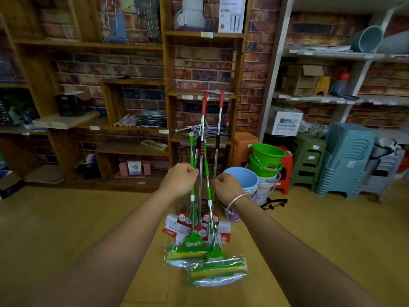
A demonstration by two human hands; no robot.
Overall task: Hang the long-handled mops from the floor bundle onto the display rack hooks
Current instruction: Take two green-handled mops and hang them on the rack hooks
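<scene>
Head camera view, looking forward and down at two bare forearms reaching into the middle of the frame. At centre, the left hand [180,181] is closed in a fist around the shaft of a green-handled mop [192,197], its grip tight on the pole. Just to its right, the right hand [226,188], with a silver bangle [235,202] on the wrist, is also closed in a fist around the shaft of a second green-handled mop [209,203]. Both mops stand nearly upright, with their plastic-wrapped green and yellow sponge heads [218,268] low in the frame, close to the wooden floor [66,229]. Between and behind them stand two red-handled mops [202,129] with steel shafts, whose tops lean against a wooden shelf unit [168,89] at upper centre, in front of a brick-pattern wall. Red and white packaged mop heads [181,224] cluster near the floor below the hands. To the right of centre sit stacked green buckets [266,158], a pale blue bucket [242,179], and stacks of plastic stools [346,158]. White shelving [327,54] fills the upper right.
</scene>
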